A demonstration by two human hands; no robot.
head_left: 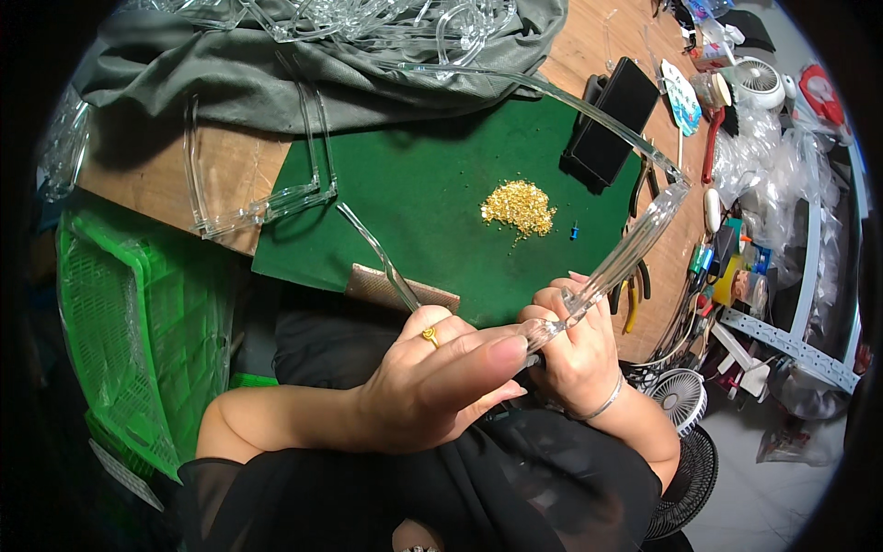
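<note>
A clear plastic eyeglass frame (630, 248) is held close in front of me. My left hand (437, 377), with a gold ring, is closed with its thumb pressed toward the frame's near end. My right hand (579, 345), with a bracelet on the wrist, wraps its fingers round the frame beside it. One long clear arm runs from the frame's far corner up to the left; a second clear arm (377, 250) sticks out beyond my left hand. A small dark part shows between the hands, too hidden to name. Beyond them lies a pile of tiny gold-coloured pieces (518, 210).
A green mat (405, 166) covers part of the wooden table. Another clear eyeglass frame (267, 210) rests at left. More clear frames (368, 23) heap on grey cloth (212, 78). A black box (612, 124), pliers (632, 304) and a blue pin (574, 232) lie right; green crates (147, 322) stand left.
</note>
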